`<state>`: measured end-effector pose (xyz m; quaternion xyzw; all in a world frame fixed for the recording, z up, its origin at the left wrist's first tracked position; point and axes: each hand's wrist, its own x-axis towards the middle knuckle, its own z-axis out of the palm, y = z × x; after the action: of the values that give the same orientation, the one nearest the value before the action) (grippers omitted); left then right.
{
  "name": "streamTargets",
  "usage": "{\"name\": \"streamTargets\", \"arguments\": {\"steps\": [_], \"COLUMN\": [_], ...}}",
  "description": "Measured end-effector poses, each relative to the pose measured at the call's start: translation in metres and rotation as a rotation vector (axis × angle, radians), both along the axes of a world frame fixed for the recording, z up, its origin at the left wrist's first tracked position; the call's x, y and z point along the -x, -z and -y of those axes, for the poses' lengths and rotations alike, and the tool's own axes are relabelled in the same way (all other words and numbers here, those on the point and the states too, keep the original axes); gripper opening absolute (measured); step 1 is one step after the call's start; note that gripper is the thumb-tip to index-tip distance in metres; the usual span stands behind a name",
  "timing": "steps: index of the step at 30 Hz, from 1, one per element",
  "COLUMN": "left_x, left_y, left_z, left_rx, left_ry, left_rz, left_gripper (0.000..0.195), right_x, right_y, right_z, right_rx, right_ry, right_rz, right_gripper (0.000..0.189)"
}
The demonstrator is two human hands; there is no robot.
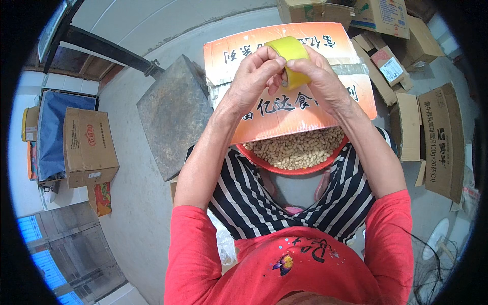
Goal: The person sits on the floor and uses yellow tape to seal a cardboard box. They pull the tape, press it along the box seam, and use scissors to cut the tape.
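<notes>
A roll of yellow packing tape [291, 47] is held up over an orange and white cardboard box [282, 122]. My right hand [320, 74] grips its right side, the thumb lying on the tape. At its left edge, my left hand [259, 74] has thumb and fingertips pinched together against the roll; whether a tape end is between them cannot be made out. The box bears large printed characters, and clear tape [349, 69] runs along its top seam. Below the box's near edge, a red basin [274, 169] full of unshelled peanuts [297, 150] shows between my knees.
Left of the box stands a platform scale with a worn metal plate [171, 114] and a dark post [110, 49]. Flattened and open cartons [438, 141] lie to the right, with more boxes [316, 11] behind. A brown carton [89, 145] is at far left.
</notes>
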<state>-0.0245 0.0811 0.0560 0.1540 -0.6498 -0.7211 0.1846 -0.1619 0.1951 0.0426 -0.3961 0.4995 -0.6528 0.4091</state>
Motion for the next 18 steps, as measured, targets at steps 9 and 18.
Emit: {"name": "streamTargets", "arguments": {"steps": [9,18], "left_x": [0.0013,0.0036], "left_y": [-0.0016,0.0003], "left_z": [-0.002,0.0001], "left_rx": [-0.052,-0.055], "left_ry": [0.016,-0.002], "left_rz": [-0.014,-0.001], "left_gripper": [0.015,0.016], "right_x": [0.0048,0.0042], "right_y": [0.0008,0.0012], "right_z": [-0.002,-0.0021], "right_rx": [0.05,0.045], "right_ry": [-0.026,0.001], "right_rz": [-0.016,-0.046], "right_gripper": [0.035,0.037]}}
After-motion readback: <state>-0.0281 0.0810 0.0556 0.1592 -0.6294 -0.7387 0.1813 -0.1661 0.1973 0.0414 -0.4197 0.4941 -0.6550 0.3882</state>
